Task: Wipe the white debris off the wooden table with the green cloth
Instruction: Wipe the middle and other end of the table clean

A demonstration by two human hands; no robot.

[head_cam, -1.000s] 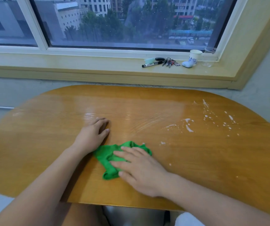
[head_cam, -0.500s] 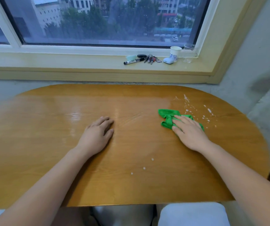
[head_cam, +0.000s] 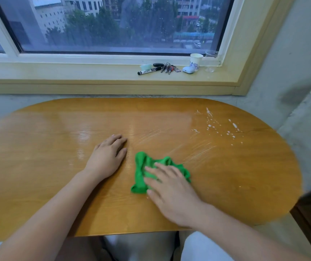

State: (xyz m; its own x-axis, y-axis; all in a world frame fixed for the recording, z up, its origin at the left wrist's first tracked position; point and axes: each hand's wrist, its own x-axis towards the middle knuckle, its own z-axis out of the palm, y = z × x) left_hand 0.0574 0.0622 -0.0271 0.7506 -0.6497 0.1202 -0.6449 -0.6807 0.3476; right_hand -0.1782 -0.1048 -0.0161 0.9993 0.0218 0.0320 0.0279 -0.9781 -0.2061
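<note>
With the green cloth [head_cam: 143,172] bunched mid-surface under my flat, open right hand [head_cam: 171,193], I'd press evenly and sweep toward the white debris [head_cam: 220,127] at the far right, left hand [head_cam: 106,159] splayed, holding nothing, bracing the wooden surface [head_cam: 57,166].

One oval wooden worktop [head_cam: 57,166] carries one crumpled green cloth [head_cam: 141,172], two bare hands, left [head_cam: 106,159] and right [head_cam: 171,193], and a scatter of white debris specks [head_cam: 216,127], too many and too small to count, near its far right edge
</note>
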